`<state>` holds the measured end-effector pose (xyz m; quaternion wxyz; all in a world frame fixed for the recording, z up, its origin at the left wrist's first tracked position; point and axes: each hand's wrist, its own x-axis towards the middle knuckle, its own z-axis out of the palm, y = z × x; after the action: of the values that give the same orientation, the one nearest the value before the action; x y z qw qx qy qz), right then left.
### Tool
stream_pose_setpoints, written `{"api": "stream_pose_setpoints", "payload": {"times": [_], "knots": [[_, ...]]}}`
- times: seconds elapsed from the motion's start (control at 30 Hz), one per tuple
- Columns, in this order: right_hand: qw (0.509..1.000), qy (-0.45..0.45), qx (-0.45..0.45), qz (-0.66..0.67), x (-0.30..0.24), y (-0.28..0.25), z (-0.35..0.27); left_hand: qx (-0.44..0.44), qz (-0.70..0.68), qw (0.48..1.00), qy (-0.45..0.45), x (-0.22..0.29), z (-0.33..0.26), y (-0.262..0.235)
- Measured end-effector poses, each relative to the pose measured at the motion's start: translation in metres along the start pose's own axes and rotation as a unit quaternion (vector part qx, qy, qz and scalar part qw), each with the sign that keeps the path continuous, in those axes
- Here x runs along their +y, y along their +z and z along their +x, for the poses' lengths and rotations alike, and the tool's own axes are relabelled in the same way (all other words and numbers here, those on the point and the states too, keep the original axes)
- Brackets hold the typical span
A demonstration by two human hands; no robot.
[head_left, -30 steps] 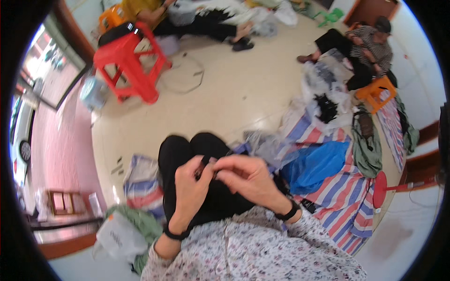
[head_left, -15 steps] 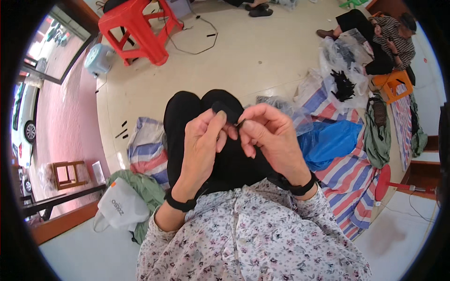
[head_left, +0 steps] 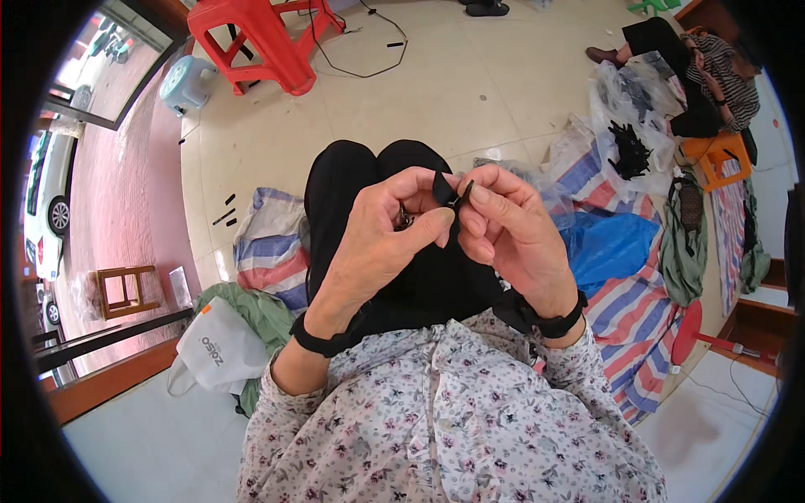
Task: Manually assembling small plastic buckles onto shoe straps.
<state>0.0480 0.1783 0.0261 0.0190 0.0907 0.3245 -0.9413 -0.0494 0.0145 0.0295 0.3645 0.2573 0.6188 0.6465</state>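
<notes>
Above my black-trousered knees, both hands work close together on a small black strip (head_left: 443, 189), folded like a piece of ribbon or webbing. My left hand (head_left: 381, 226) pinches it between thumb and fingers, and something small and shiny shows in the curl of those fingers, too small to name. At the strip's right end, my right hand (head_left: 516, 218) grips a thin dark part between thumb and forefinger. Whether that part belongs to the strip I cannot tell. Each wrist has a black band.
A striped sheet (head_left: 625, 331) with a blue plastic bag (head_left: 612, 243) lies to the right. Black pieces (head_left: 629, 151) sit on clear plastic near a seated person (head_left: 721, 80). A red stool (head_left: 260, 42) stands far left; a white bag (head_left: 222, 352) lies near left.
My left hand has turned, and the black piece now sits folded between both hands instead of standing up from the left fingers. Both hands have shifted slightly right in view.
</notes>
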Motion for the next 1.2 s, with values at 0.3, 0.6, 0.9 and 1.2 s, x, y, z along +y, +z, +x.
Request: {"api": "stream_pose_setpoints", "payload": {"times": [0.3, 0.6, 0.9, 1.2], "knots": [[1.000, 0.005, 0.019, 0.008, 0.000, 0.005, 0.002, 0.015, -0.020, 0.999, 0.040, 0.000, 0.001, 0.006], [0.998, -0.041, 0.016, -0.046, 0.002, 0.015, -0.003, 0.041, 0.010, 0.996, 0.080, -0.004, -0.007, 0.006], [0.997, -0.057, 0.052, -0.012, 0.009, 0.026, -0.008, 0.066, -0.034, 0.993, 0.093, -0.003, -0.015, 0.014], [0.992, -0.082, 0.095, -0.013, 0.014, 0.030, -0.010, 0.063, 0.009, 0.992, 0.110, 0.001, -0.017, 0.015]]}}
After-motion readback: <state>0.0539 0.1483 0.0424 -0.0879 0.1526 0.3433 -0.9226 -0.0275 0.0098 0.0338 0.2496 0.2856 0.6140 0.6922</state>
